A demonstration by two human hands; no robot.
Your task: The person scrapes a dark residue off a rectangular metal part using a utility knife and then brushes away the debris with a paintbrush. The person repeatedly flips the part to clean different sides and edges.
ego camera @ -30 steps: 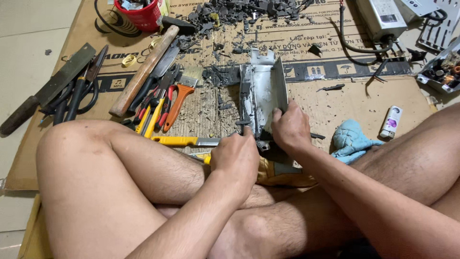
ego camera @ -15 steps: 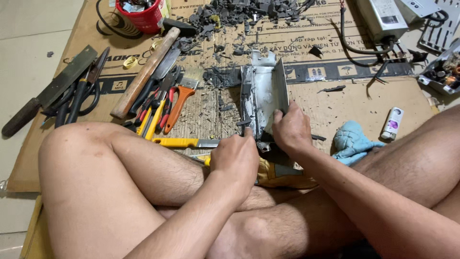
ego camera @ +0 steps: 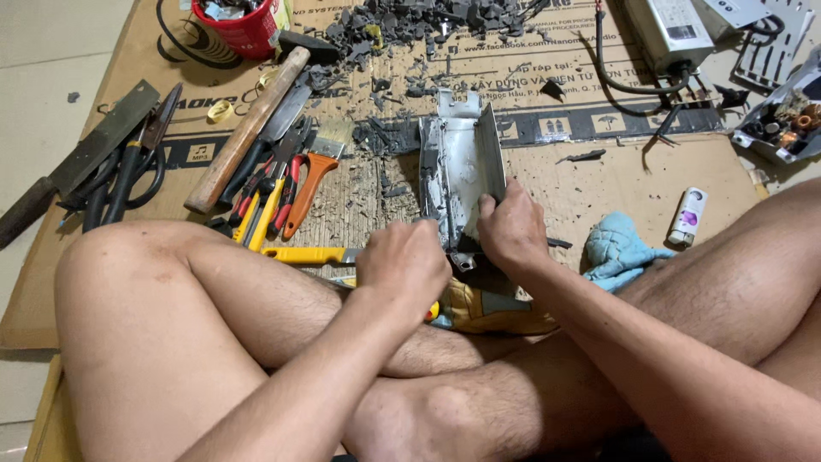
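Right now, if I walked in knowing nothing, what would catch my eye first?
Probably the grey metal casing in the middle of the cardboard sheet, gripped at its near end by the right hand, with the left hand beside it. Next, the row of tools on the left, above all the wooden-handled hammer. Then the heap of dark broken bits at the top.

Even, soft indoor light from above, short faint shadows, sharp focus, slight wide-angle stretch at edges.
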